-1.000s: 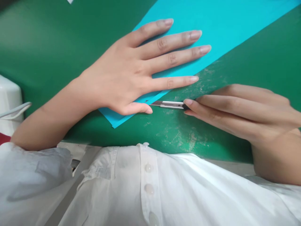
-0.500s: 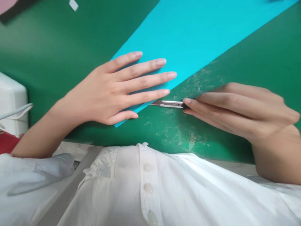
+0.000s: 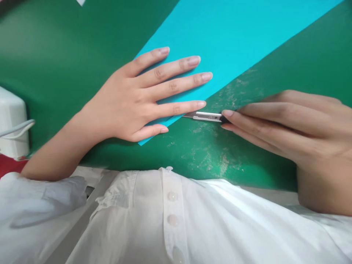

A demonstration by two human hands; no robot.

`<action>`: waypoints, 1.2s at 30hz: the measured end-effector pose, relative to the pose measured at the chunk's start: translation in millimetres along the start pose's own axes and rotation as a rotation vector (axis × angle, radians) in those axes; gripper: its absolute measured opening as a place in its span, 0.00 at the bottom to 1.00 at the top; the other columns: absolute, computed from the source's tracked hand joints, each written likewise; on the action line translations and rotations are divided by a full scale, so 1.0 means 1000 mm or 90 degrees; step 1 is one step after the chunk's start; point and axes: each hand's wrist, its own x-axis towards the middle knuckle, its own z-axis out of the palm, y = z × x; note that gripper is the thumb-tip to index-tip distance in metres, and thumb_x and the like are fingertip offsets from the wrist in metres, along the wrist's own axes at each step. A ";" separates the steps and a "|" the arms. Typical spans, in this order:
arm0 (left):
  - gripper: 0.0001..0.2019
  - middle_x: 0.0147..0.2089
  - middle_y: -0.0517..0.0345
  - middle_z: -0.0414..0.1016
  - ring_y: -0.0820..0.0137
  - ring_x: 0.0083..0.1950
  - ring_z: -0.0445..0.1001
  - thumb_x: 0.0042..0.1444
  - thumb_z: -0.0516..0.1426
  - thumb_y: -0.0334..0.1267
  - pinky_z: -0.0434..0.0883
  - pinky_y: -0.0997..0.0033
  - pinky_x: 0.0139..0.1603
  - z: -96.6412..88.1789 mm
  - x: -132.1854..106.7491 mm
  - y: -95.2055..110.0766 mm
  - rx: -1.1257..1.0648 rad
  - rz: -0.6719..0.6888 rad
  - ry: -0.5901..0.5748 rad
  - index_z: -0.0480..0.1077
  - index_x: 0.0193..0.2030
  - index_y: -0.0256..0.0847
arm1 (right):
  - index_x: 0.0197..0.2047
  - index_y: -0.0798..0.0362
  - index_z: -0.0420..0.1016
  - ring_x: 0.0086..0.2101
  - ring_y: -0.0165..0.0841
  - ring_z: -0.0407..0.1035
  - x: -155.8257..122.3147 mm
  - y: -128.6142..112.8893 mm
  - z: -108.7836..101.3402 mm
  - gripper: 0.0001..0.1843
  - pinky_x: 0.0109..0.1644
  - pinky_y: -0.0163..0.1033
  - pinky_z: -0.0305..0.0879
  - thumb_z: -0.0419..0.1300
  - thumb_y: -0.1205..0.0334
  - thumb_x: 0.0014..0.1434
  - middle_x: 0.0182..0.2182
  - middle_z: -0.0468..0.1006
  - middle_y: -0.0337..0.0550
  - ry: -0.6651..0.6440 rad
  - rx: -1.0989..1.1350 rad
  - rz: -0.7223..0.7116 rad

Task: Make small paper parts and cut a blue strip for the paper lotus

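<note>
A long sheet of bright blue paper (image 3: 233, 40) lies slantwise on the green tabletop, running up to the far right. My left hand (image 3: 132, 99) rests flat on its near end with the fingers spread, the thumb close to the paper's lower corner. Between its fingertips and thumb my right hand (image 3: 291, 128) pinches a craft knife (image 3: 207, 116). The knife points left, and its blade meets the paper's near edge just below my left index finger. The blade's tip is hidden at the paper.
At the left edge stands a white box-like object (image 3: 13, 124) with a grey cord (image 3: 18, 129) across it. Something red (image 3: 12, 165) shows below it. A small white piece (image 3: 80, 2) lies at the top. Scuff marks cover the green tabletop (image 3: 209, 154) near my body.
Both hands, the knife and the near end of the paper have shifted slightly right and up in view. The left hand stays flat and the right keeps its pinch on the knife.
</note>
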 end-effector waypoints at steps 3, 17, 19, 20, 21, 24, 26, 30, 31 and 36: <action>0.32 0.78 0.49 0.45 0.53 0.77 0.48 0.68 0.47 0.49 0.52 0.44 0.75 0.000 0.000 0.000 0.019 0.011 0.013 0.45 0.75 0.44 | 0.53 0.58 0.72 0.32 0.27 0.66 0.002 -0.001 0.002 0.19 0.29 0.37 0.62 0.67 0.69 0.58 0.41 0.75 0.45 0.007 -0.003 0.005; 0.31 0.78 0.55 0.43 0.53 0.77 0.47 0.68 0.45 0.49 0.49 0.46 0.77 -0.004 0.002 0.000 -0.015 -0.008 -0.016 0.45 0.75 0.46 | 0.48 0.57 0.73 0.33 0.28 0.67 0.007 -0.012 -0.002 0.15 0.33 0.40 0.64 0.66 0.73 0.57 0.40 0.75 0.45 -0.006 0.080 0.101; 0.31 0.78 0.53 0.43 0.53 0.77 0.46 0.68 0.46 0.49 0.50 0.46 0.77 -0.004 0.002 0.000 -0.012 -0.004 -0.014 0.46 0.75 0.45 | 0.50 0.58 0.73 0.34 0.29 0.66 0.007 -0.012 -0.001 0.17 0.33 0.41 0.64 0.66 0.75 0.57 0.40 0.75 0.47 -0.005 0.075 0.104; 0.32 0.78 0.52 0.43 0.54 0.78 0.46 0.68 0.47 0.49 0.50 0.46 0.77 -0.003 0.002 0.000 -0.013 -0.003 -0.014 0.46 0.75 0.45 | 0.51 0.58 0.73 0.33 0.29 0.66 0.007 -0.011 0.000 0.18 0.33 0.41 0.64 0.66 0.75 0.57 0.40 0.75 0.47 -0.001 0.076 0.094; 0.32 0.78 0.53 0.43 0.53 0.78 0.46 0.67 0.48 0.49 0.50 0.46 0.77 -0.003 0.002 0.000 -0.020 -0.004 -0.014 0.46 0.75 0.46 | 0.51 0.58 0.73 0.33 0.29 0.65 0.006 -0.010 0.000 0.18 0.32 0.41 0.64 0.66 0.75 0.57 0.40 0.75 0.47 0.003 0.080 0.079; 0.33 0.78 0.58 0.42 0.51 0.77 0.48 0.66 0.50 0.49 0.49 0.45 0.78 -0.003 0.002 0.000 -0.052 -0.021 -0.015 0.47 0.75 0.50 | 0.50 0.59 0.73 0.32 0.28 0.65 0.005 -0.004 0.002 0.18 0.31 0.40 0.64 0.67 0.74 0.57 0.40 0.75 0.47 0.013 0.098 0.034; 0.33 0.78 0.59 0.42 0.50 0.77 0.49 0.65 0.51 0.49 0.49 0.44 0.78 -0.003 0.002 0.000 -0.055 -0.024 -0.015 0.47 0.75 0.50 | 0.51 0.59 0.73 0.32 0.28 0.66 0.005 -0.001 0.003 0.19 0.30 0.40 0.64 0.66 0.74 0.57 0.41 0.75 0.47 0.010 0.095 0.025; 0.32 0.78 0.55 0.42 0.54 0.78 0.45 0.67 0.47 0.49 0.49 0.46 0.78 -0.002 0.001 0.000 -0.021 -0.009 -0.015 0.46 0.75 0.47 | 0.54 0.58 0.71 0.32 0.30 0.68 0.006 -0.004 0.003 0.22 0.31 0.41 0.65 0.67 0.74 0.57 0.40 0.75 0.48 -0.001 0.084 0.020; 0.32 0.78 0.54 0.41 0.55 0.78 0.45 0.68 0.47 0.50 0.48 0.46 0.78 -0.002 0.001 0.000 -0.019 -0.009 -0.016 0.45 0.75 0.46 | 0.55 0.58 0.71 0.33 0.31 0.68 0.007 -0.007 0.003 0.23 0.32 0.42 0.66 0.67 0.74 0.56 0.40 0.75 0.48 -0.011 0.083 0.030; 0.32 0.79 0.63 0.40 0.53 0.78 0.47 0.65 0.49 0.50 0.47 0.45 0.78 -0.002 0.002 -0.001 -0.067 -0.033 -0.018 0.45 0.75 0.53 | 0.56 0.55 0.70 0.36 0.34 0.71 0.009 -0.019 -0.002 0.25 0.34 0.44 0.70 0.67 0.74 0.56 0.43 0.75 0.49 -0.048 0.074 0.106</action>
